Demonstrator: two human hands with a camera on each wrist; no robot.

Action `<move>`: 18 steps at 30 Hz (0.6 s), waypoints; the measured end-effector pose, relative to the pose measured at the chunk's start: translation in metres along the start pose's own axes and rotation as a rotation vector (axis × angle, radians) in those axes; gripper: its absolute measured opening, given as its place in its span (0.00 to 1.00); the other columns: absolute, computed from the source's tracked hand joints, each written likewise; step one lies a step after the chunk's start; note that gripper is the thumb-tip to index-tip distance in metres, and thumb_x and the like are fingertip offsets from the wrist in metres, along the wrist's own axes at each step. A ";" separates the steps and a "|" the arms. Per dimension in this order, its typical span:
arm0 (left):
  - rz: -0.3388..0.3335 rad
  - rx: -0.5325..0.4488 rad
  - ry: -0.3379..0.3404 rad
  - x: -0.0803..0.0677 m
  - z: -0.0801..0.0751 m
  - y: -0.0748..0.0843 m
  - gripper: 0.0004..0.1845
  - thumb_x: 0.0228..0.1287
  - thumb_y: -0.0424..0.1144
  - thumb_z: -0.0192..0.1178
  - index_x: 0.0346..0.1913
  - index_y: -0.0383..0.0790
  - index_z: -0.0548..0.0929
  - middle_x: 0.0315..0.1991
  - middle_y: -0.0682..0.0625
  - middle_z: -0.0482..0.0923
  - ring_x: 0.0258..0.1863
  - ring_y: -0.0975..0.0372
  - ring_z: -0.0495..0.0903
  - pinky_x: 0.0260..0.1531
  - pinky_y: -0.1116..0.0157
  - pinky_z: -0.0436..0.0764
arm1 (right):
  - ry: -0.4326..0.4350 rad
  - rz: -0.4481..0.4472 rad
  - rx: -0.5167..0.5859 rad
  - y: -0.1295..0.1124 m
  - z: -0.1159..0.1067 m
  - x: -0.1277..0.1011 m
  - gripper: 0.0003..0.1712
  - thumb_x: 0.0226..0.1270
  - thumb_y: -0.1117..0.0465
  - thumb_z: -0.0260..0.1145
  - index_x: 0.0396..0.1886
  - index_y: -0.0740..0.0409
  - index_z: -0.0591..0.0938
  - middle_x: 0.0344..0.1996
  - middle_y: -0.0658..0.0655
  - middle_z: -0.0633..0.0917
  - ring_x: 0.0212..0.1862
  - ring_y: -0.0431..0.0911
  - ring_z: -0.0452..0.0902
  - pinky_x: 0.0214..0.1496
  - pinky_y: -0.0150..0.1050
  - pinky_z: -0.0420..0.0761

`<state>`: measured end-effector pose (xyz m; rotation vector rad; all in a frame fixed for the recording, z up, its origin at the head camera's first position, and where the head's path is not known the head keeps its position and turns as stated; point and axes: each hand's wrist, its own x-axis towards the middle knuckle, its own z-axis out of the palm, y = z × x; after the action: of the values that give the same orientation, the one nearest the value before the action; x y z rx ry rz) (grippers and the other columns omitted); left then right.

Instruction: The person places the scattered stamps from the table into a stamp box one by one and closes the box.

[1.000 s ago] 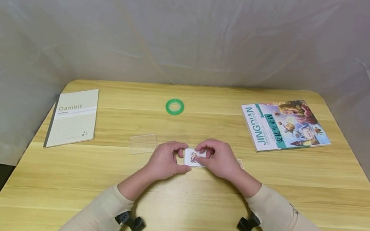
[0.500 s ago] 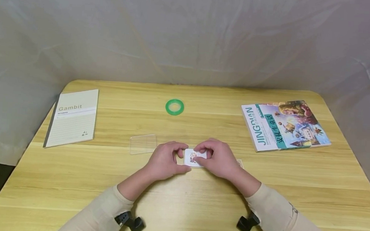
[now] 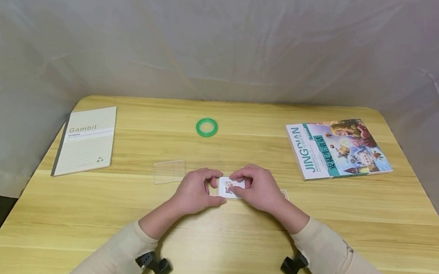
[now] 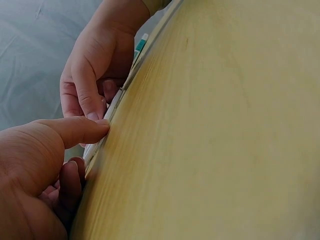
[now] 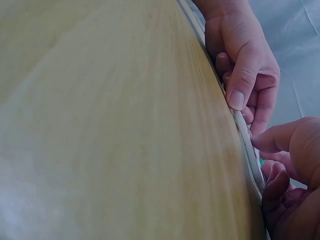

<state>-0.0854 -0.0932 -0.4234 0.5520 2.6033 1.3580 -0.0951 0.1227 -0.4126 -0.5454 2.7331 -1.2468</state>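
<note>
A small stack of white playing cards (image 3: 226, 186) lies at the middle of the table, its top card bearing a coloured picture. My left hand (image 3: 196, 191) grips the stack's left end, thumb on the near edge and fingers at the far edge. From the right, my right hand (image 3: 258, 187) pinches the cards, its thumb on the top face and curled fingers toward the far edge. That hand hides the stack's right part. In the right wrist view the layered edge of the stack (image 5: 246, 142) shows between both hands. What lies under the cards cannot be made out.
A clear plastic lid-like piece (image 3: 169, 171) lies left of my left hand. Another card (image 3: 285, 194) peeks out beside my right wrist. Farther back is a roll of green tape (image 3: 206, 128). A notebook (image 3: 87, 141) lies left, a colourful book (image 3: 339, 148) right.
Both hands stay in nearly the same place on the cards. The picture on the top card looks slightly different and sits a touch further left.
</note>
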 end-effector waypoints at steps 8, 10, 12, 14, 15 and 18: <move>-0.002 -0.009 -0.003 0.000 0.000 0.000 0.31 0.42 0.37 0.82 0.53 0.34 0.84 0.33 0.56 0.77 0.19 0.66 0.72 0.21 0.67 0.74 | 0.004 0.017 0.014 -0.001 0.000 0.000 0.12 0.52 0.60 0.81 0.38 0.52 0.90 0.29 0.47 0.80 0.26 0.42 0.71 0.29 0.36 0.73; -0.003 -0.010 -0.003 0.000 0.000 0.000 0.31 0.42 0.37 0.82 0.53 0.34 0.84 0.33 0.56 0.77 0.19 0.66 0.72 0.21 0.67 0.74 | 0.006 0.023 0.032 -0.001 0.000 -0.001 0.13 0.52 0.60 0.81 0.38 0.52 0.90 0.29 0.47 0.80 0.27 0.43 0.71 0.29 0.36 0.73; -0.003 -0.011 -0.004 0.000 0.000 0.000 0.31 0.42 0.37 0.83 0.53 0.34 0.84 0.33 0.56 0.77 0.19 0.66 0.72 0.21 0.68 0.74 | 0.009 0.028 0.061 -0.001 0.000 -0.001 0.13 0.51 0.60 0.82 0.38 0.53 0.89 0.29 0.48 0.81 0.27 0.43 0.72 0.29 0.36 0.73; -0.004 -0.012 -0.004 0.000 0.000 0.000 0.31 0.42 0.37 0.83 0.53 0.33 0.84 0.33 0.56 0.77 0.19 0.66 0.72 0.20 0.68 0.74 | 0.012 0.036 0.098 -0.001 -0.001 -0.003 0.14 0.52 0.61 0.81 0.39 0.54 0.89 0.29 0.49 0.81 0.27 0.44 0.72 0.29 0.35 0.73; -0.006 -0.012 -0.003 0.000 0.000 0.000 0.31 0.42 0.37 0.83 0.53 0.33 0.84 0.33 0.56 0.77 0.19 0.66 0.72 0.20 0.68 0.74 | 0.013 0.040 0.118 -0.001 -0.002 -0.003 0.14 0.52 0.62 0.81 0.39 0.54 0.89 0.29 0.49 0.81 0.27 0.44 0.72 0.29 0.35 0.73; -0.012 -0.013 -0.002 -0.001 0.000 0.000 0.32 0.42 0.37 0.83 0.53 0.33 0.84 0.33 0.56 0.77 0.19 0.66 0.72 0.20 0.68 0.74 | 0.020 0.055 0.164 -0.001 -0.005 -0.006 0.14 0.53 0.63 0.80 0.41 0.54 0.88 0.30 0.51 0.82 0.27 0.45 0.72 0.28 0.34 0.73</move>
<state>-0.0849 -0.0934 -0.4232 0.5347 2.5905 1.3695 -0.0900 0.1274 -0.4092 -0.4398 2.6106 -1.4524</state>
